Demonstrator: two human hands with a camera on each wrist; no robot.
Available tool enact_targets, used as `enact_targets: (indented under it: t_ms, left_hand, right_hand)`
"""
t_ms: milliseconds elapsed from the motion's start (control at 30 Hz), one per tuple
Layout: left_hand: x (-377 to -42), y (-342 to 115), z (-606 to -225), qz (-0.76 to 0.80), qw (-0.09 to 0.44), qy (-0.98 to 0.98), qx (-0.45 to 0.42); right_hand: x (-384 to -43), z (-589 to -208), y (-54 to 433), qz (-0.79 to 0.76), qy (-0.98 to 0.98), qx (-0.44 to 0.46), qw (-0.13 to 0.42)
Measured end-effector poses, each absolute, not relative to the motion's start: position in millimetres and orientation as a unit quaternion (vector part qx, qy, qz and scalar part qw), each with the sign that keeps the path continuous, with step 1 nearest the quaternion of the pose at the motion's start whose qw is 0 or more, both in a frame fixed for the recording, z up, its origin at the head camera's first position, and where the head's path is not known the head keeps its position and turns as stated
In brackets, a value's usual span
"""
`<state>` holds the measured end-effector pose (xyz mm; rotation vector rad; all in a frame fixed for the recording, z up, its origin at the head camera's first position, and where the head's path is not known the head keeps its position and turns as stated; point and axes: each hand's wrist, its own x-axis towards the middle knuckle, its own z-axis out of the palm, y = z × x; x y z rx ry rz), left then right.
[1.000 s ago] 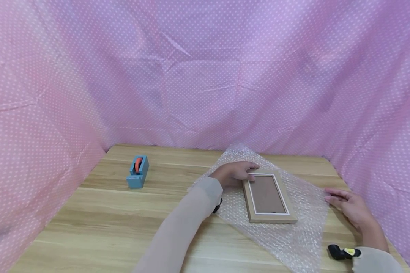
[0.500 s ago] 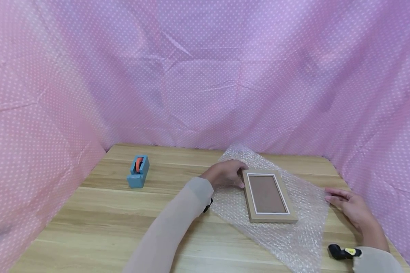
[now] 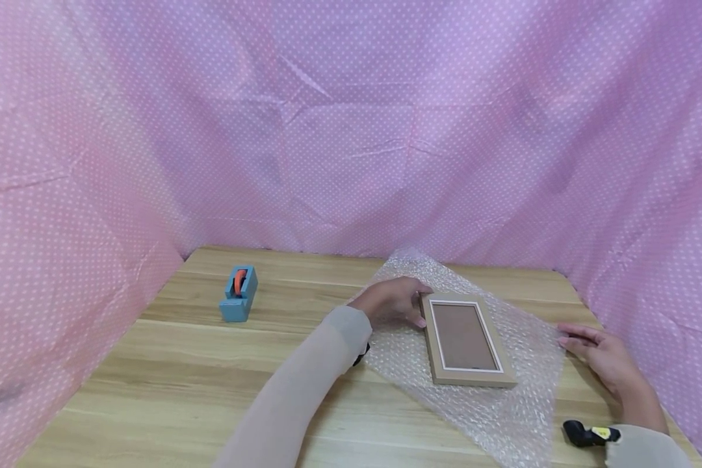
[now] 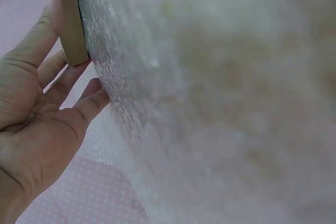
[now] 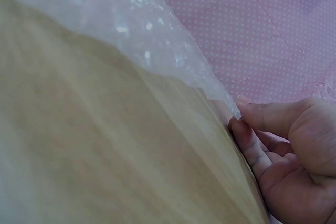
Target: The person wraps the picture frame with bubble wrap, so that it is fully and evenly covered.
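A light wooden picture frame (image 3: 467,338) with a white inner border lies on a sheet of bubble wrap (image 3: 529,383). My left hand (image 3: 394,300) is at the frame's far left corner. In the left wrist view, the thumb (image 4: 51,17) of that hand lies along the frame's side edge, and fingers touch the end of the frame and the wrap. At the sheet's right corner, my right hand (image 3: 605,359) pinches the bubble wrap (image 5: 152,40) between thumb and forefinger, as the right wrist view shows.
A blue tape dispenser (image 3: 238,296) with an orange tape roll stands at the left of the wooden table (image 3: 169,383). Pink dotted cloth (image 3: 351,130) hangs behind the table and on both sides. A black wrist strap (image 3: 585,433) sits by my right sleeve.
My left hand has gone from the frame's top to its left edge. Since half a second ago, hand and frame have shifted slightly right. My right hand has stayed at the wrap's corner.
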<state>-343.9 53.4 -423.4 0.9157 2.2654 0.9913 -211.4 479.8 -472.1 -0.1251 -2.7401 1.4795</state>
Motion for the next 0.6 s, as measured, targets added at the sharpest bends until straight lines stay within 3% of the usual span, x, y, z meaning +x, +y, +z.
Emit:
enact_targets:
  t_ms: [200,600]
  left_hand:
    - [-345.6,52.6,-423.1,0.377,0.27,0.812,0.354]
    - [-353.5,54.9,-426.5,0.322,0.245,0.822,0.4]
  right_hand:
    - [-211.1,-472.7,480.0,0.471,-0.881,-0.04,0.017]
    - [-211.2,-470.7,477.8,0.493,-0.869,-0.041,0.024]
